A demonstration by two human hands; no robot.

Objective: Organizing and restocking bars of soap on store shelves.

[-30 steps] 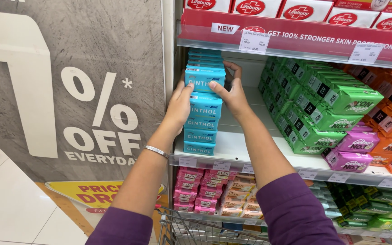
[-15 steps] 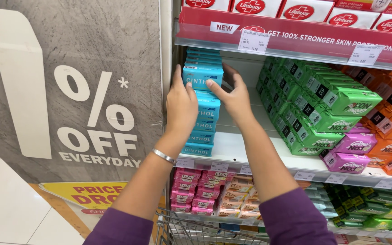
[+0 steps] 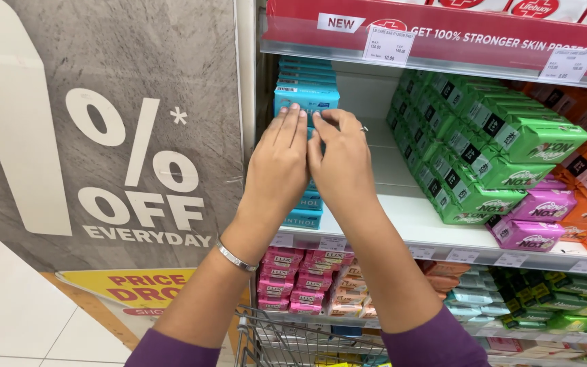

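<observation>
Both hands, left hand (image 3: 278,160) and right hand (image 3: 340,160), press flat with open fingers against the front of the blue box stack (image 3: 305,98), gripping nothing, on the shelf (image 3: 409,217).

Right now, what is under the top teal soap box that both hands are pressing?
More teal boxes stacked down to the white shelf. The left hand and right hand cover the stack's middle, so its count is hidden.

Open shelf surface (image 3: 402,204) lies between the teal box stack (image 3: 306,95) and the green box rows (image 3: 484,149) — passable. Above, the red shelf edge (image 3: 443,41) limits height; at left, the grey sign panel (image 3: 103,136) blocks access.
</observation>
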